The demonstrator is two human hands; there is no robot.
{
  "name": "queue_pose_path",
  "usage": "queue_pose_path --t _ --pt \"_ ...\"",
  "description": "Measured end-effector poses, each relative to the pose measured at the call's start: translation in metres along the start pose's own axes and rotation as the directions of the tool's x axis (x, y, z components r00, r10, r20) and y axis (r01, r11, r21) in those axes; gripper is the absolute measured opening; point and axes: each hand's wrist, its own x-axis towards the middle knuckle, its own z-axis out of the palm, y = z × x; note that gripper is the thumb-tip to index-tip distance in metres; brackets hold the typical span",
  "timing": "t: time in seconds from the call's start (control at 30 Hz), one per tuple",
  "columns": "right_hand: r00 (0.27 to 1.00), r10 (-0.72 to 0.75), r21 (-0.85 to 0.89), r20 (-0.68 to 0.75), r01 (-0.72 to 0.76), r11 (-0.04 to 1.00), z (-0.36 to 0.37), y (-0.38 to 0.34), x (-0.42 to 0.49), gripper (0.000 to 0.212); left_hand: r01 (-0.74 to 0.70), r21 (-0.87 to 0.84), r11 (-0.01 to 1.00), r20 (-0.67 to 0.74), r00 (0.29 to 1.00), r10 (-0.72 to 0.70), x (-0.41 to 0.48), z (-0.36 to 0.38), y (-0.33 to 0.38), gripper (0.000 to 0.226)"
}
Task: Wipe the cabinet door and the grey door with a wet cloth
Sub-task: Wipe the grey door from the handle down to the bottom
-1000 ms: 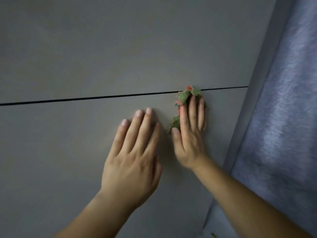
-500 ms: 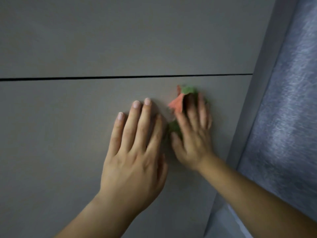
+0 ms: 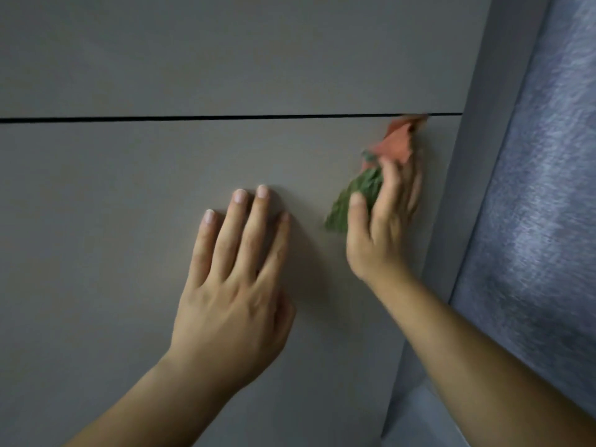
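Left hand (image 3: pixel 232 285): lies flat on the cabinet door (image 3: pixel 96 269), palm to the panel, fingers straight and slightly spread, tips toward 12 o'clock. It holds nothing.
Right hand (image 3: pixel 380 233): sits at 2 o'clock from the left hand, apart from it. Its fingers are bent over the bunched cloth (image 3: pixel 358 191), with the thumb on the green part, and it presses the cloth against the door. The fingertips are blurred.
Cloth: lies between the right hand and the cabinet door. The green part protrudes at 8 o'clock from the hand, between thumb and index finger. The orange part protrudes at 12 o'clock, and its tip reaches the gap (image 3: pixel 193 118).
Cabinet door: a plain matte grey-beige panel that fills the 6 to 9 o'clock part of the view. Both hands bear on it, and the cloth works near its 2 o'clock corner.
Gap: a thin dark line running from 9 o'clock to 3 o'clock, above both hands.
Upper panel (image 3: pixel 225 53): has the same finish and lies at 12 o'clock from the gap.
Grey strip (image 3: pixel 480 140): lies just beside the edge of the door at 3 o'clock, slanting from 1 o'clock down to 7 o'clock.
Blue-grey surface (image 3: pixel 548 204): lies at 3 o'clock from the strip and has a streaked texture.
Left forearm (image 3: pixel 145 408): enters from 7 o'clock.
Right forearm (image 3: pixel 483 366): enters from 5 o'clock and crosses the strip.
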Motion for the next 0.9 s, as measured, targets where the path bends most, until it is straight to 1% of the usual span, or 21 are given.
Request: queue_pose_path --t 0.03,0.07,0.1,0.13,0.17,0.23,0.27,0.3,0.33,0.37,0.4,0.43,0.47,0.5,0.53,0.57,0.67,0.73,0.8,0.87,0.9 --pt "0.994 0.094 0.012 -0.056 -0.093 0.996 0.004 -0.005 0.01 0.055 0.002 0.005 1.0 0.001 1.0 -0.002 0.0 0.002 0.001 0.083" --pt "0.987 0.141 -0.003 -0.081 -0.141 0.99 0.008 -0.011 0.011 0.056 0.005 0.009 1.0 0.001 1.0 -0.005 0.0 0.003 0.002 0.084" --pt "0.989 0.126 -0.034 -0.072 -0.129 0.991 0.01 -0.017 0.004 0.057 0.009 0.01 1.0 0.002 1.0 -0.009 0.0 0.004 0.003 0.084" --pt "0.998 0.058 -0.072 -0.016 -0.059 0.996 0.012 -0.023 -0.012 0.057 0.011 0.011 1.0 0.001 1.0 -0.011 0.0 0.006 0.004 0.085" --pt "0.996 -0.035 -0.096 0.076 0.042 0.994 0.012 -0.026 -0.034 0.057 0.008 0.01 1.0 -0.002 1.0 -0.008 -0.001 0.007 0.005 0.084" --pt "0.941 -0.217 -0.091 0.261 0.248 0.965 0.006 -0.02 -0.075 0.056 -0.011 0.001 1.0 -0.012 1.0 0.011 -0.004 0.01 0.009 0.08" --pt "0.91 -0.276 -0.083 0.309 0.315 0.946 0.0 -0.007 -0.084 0.055 -0.025 -0.006 1.0 -0.014 1.0 0.025 -0.007 0.012 0.011 0.08" --pt "0.9 -0.296 -0.09 0.32 0.34 0.936 -0.005 0.008 -0.083 0.055 -0.038 -0.012 0.999 -0.017 0.999 0.038 -0.01 0.014 0.012 0.081" --pt "0.914 -0.275 -0.122 0.298 0.322 0.939 -0.008 0.026 -0.076 0.057 -0.045 -0.013 0.999 -0.019 0.999 0.045 -0.013 0.016 0.013 0.083" --pt "0.946 -0.21 -0.166 0.247 0.254 0.953 -0.011 0.043 -0.065 0.06 -0.049 -0.01 0.999 -0.017 0.999 0.049 -0.015 0.018 0.013 0.085" --pt "0.979 -0.111 -0.19 0.173 0.144 0.971 -0.013 0.06 -0.052 0.062 -0.052 -0.006 0.999 -0.015 0.999 0.052 -0.016 0.019 0.012 0.085" --pt "0.994 0.0 -0.177 0.106 0.018 0.984 -0.015 0.074 -0.039 0.064 -0.054 -0.004 0.999 -0.014 0.998 0.054 -0.017 0.02 0.012 0.085" --pt "0.992 0.106 -0.144 0.066 -0.095 0.985 -0.017 0.081 -0.028 0.066 -0.055 -0.002 0.998 -0.014 0.998 0.055 -0.017 0.021 0.012 0.085" --pt "0.982 0.182 -0.12 0.058 -0.174 0.977 -0.016 0.083 -0.023 0.068 -0.055 0.002 0.998 -0.012 0.998 0.055 -0.017 0.022 0.012 0.085" --pt "0.974 0.215 -0.114 0.068 -0.207 0.972 -0.015 0.081 -0.024 0.069 -0.052 0.004 0.999 -0.012 0.999 0.052 -0.017 0.022 0.012 0.085" --pt "0.976 0.2 -0.121 0.083 -0.189 0.975 -0.014 0.076 -0.03 0.069 -0.045 0.002 0.999 -0.013 0.999 0.045 -0.017 0.023 0.014 0.085" --pt "0.981 0.053 -0.126 0.185 -0.03 0.992 -0.013 0.053 -0.057 0.067 -0.031 0.011 0.999 -0.015 0.999 0.031 -0.017 0.025 0.017 0.085" --pt "0.974 0.006 -0.136 0.225 0.025 0.99 -0.015 0.044 -0.067 0.068 -0.027 0.016 0.999 -0.014 1.0 0.028 -0.017 0.025 0.018 0.084" --pt "0.977 -0.035 -0.152 0.211 0.068 0.986 -0.018 0.043 -0.054 0.068 -0.029 0.019 0.999 -0.014 0.999 0.029 -0.016 0.024 0.018 0.085" --pt "0.987 -0.074 -0.187 0.143 0.1 0.977 -0.019 0.046 -0.018 0.069 -0.037 0.022 0.999 -0.015 0.999 0.038 -0.017 0.024 0.017 0.085" --pt "0.993 -0.07 -0.194 0.099 0.088 0.977 -0.019 0.048 0.004 0.069 -0.042 0.027 0.999 -0.017 0.999 0.042 -0.017 0.025 0.016 0.084"
